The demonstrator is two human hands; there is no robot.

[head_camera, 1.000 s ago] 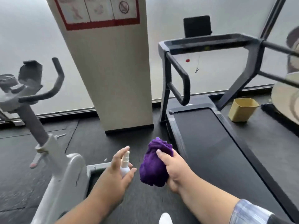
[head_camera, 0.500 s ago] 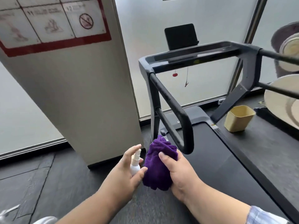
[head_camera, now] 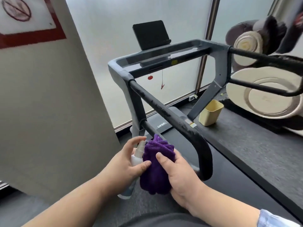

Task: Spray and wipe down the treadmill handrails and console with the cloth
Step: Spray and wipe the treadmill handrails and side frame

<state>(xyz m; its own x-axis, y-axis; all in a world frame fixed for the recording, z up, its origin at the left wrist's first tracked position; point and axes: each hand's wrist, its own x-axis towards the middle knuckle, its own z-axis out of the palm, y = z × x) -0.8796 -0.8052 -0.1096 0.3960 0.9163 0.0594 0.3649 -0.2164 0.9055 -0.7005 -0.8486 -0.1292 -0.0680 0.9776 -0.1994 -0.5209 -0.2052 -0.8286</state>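
Frosted glass panels (head_camera: 105, 38) fill the upper middle of the frame, with a dark rubber floor (head_camera: 255, 145) running below them to the lower right. At lower centre, the left hand (head_camera: 121, 163) grips a small white spray bottle (head_camera: 137, 157), its index finger resting on the nozzle top and its thumb pressed across the bottle body. Just to the right, touching the bottle, the right hand (head_camera: 178, 174) holds a bunched purple cloth (head_camera: 155, 167), thumb across the front and fingers curled behind it. The nozzle points at the cloth. A pale blue sleeve (head_camera: 275, 218) shows at the lower right corner.

Directly beyond the cloth, the black left handrail (head_camera: 165, 112) of the treadmill slopes from centre frame down to a curved end just right of the right hand; its surface carries pale scuffed patches. The right handrail (head_camera: 265, 61) crosses the upper right edge of the frame. Both join the grey console (head_camera: 165, 56) at upper centre, where a dark tablet holder (head_camera: 150, 34) stands upright. A red safety clip (head_camera: 162, 86) hangs on a cord under the console. The black running belt (head_camera: 229, 174) extends to the lower right.

A beige pillar (head_camera: 49, 112) with a red-bordered sign (head_camera: 24, 17) occupies the left of the frame. A yellow bin (head_camera: 210, 113) stands on the floor right of the treadmill, near cream and brown round cushions (head_camera: 265, 92) at the right edge.
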